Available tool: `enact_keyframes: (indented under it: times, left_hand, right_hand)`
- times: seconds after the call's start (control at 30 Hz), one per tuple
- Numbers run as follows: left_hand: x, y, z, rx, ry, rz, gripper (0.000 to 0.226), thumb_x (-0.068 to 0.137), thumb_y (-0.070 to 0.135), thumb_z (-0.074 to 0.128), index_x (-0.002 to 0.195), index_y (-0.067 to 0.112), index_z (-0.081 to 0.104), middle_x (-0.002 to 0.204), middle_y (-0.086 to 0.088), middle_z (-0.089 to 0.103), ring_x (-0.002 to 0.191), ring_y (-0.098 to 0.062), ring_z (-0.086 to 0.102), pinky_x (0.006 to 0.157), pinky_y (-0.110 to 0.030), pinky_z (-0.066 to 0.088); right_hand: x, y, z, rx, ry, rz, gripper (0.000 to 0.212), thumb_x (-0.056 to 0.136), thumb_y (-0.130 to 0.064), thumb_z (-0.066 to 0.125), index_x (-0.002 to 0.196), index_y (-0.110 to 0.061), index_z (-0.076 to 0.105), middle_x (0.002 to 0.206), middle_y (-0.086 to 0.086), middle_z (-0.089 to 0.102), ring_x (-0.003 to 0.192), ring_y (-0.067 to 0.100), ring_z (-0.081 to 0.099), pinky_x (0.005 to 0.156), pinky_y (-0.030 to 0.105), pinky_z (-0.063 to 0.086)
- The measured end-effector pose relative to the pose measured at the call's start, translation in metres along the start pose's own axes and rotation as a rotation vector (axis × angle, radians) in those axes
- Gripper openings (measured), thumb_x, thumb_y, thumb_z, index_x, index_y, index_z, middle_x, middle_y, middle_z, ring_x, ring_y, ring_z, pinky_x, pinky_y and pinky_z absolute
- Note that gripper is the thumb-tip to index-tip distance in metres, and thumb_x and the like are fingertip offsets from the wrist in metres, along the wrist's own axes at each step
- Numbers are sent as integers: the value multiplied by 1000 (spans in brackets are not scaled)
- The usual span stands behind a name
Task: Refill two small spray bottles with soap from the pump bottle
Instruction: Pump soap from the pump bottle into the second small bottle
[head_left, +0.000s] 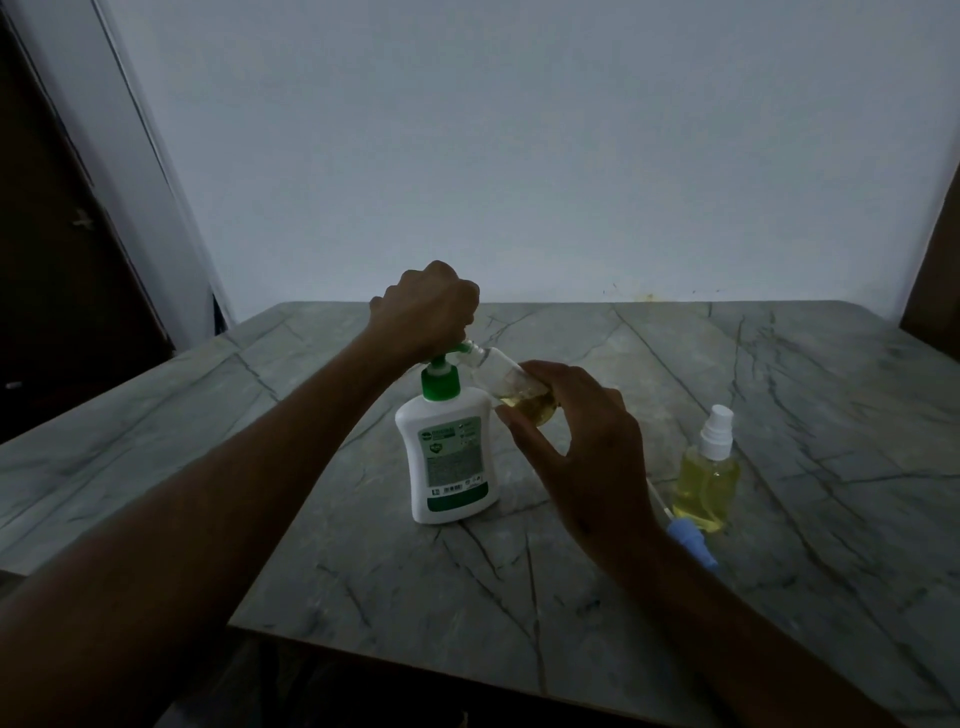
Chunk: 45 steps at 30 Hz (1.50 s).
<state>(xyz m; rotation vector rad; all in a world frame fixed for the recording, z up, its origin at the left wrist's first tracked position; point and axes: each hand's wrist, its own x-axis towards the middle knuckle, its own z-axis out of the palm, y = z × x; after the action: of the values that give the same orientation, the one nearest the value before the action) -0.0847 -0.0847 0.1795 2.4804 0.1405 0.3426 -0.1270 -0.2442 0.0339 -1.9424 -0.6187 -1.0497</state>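
Note:
A white pump bottle (451, 457) with a green collar and pump stands upright mid-table. My left hand (426, 306) is closed in a fist over the pump head. My right hand (576, 441) holds a small clear spray bottle (514, 387) without its cap, tilted, with its open neck at the pump spout; a little yellow soap sits in its lower end. A second small spray bottle (707, 475), full of yellow soap and closed with a white sprayer cap, stands to the right.
A blue sprayer cap (691, 540) with its dip tube lies on the grey marble-pattern table (779, 364) behind my right wrist. The table meets a pale wall at the back. A dark door stands at the far left.

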Motion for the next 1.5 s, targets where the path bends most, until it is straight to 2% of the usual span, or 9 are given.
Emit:
enact_keyframes:
  times: [0.43, 0.63, 0.73, 0.87, 1.0, 1.1, 1.2, 1.37, 1.5]
  left_hand:
    - [5, -6, 5, 36, -7, 50, 23, 101, 18, 52, 98, 9, 73, 98, -6, 78, 99, -29, 73, 101, -55, 56]
    - [4, 2, -3, 52, 20, 49, 35, 91, 32, 50, 102, 9, 73, 95, -5, 78, 97, -27, 73, 100, -55, 55]
    - [9, -4, 1, 127, -5, 107, 22, 103, 15, 53, 100, 7, 73, 100, -8, 77, 100, -29, 72, 100, -57, 55]
    - [8, -9, 6, 165, -29, 104, 18, 103, 11, 57, 100, 7, 74, 104, -9, 76, 100, -31, 73, 97, -56, 58]
    - [-3, 0, 1, 115, 10, 32, 37, 82, 35, 48, 99, 12, 71, 99, -6, 76, 96, -30, 72, 97, -56, 56]
    - [-3, 5, -3, 74, 28, 18, 50, 70, 38, 41, 101, 11, 71, 99, -7, 76, 95, -31, 72, 97, -56, 56]
    - [0, 4, -3, 65, 21, 25, 44, 79, 37, 45, 102, 10, 71, 99, -8, 76, 96, -30, 72, 97, -56, 56]
    - [4, -8, 7, 100, -24, 39, 12, 100, 14, 63, 102, 7, 72, 105, -9, 74, 96, -29, 73, 93, -53, 60]
    - [0, -4, 3, 102, 4, 38, 30, 94, 29, 53, 106, 9, 70, 102, -10, 76, 96, -30, 74, 93, -55, 59]
  right_hand:
    - [-1, -2, -3, 15, -17, 26, 40, 98, -48, 62, 129, -23, 59, 115, -4, 69, 99, 7, 61, 90, 24, 40]
    - [1, -4, -2, -13, 30, 9, 40, 96, -47, 64, 128, -24, 60, 110, -5, 73, 95, -6, 48, 85, 24, 41]
    - [1, -3, -2, -2, 42, -9, 40, 95, -47, 64, 127, -22, 62, 108, -5, 73, 96, -12, 42, 86, 24, 42]
    - [0, -2, -3, 12, 15, 2, 41, 97, -49, 62, 128, -22, 63, 111, -6, 73, 95, -10, 48, 89, 23, 43]
    - [1, -4, -5, 2, 12, 6, 39, 97, -48, 64, 128, -24, 62, 110, -7, 73, 94, -4, 53, 89, 26, 43]
    - [1, -4, -4, -1, 17, 13, 40, 96, -50, 62, 128, -24, 62, 110, -6, 73, 95, 1, 57, 88, 30, 48]
    - [1, -4, -3, -2, 37, 1, 41, 96, -50, 62, 127, -23, 62, 109, -5, 73, 95, -2, 54, 88, 30, 48]
    - [0, -3, -2, 16, 12, 14, 42, 96, -51, 63, 126, -22, 64, 107, -6, 72, 92, -5, 51, 90, 31, 48]
    - [0, -3, -2, 0, -2, 29, 43, 97, -54, 61, 128, -24, 62, 110, -6, 72, 95, -1, 53, 88, 31, 48]
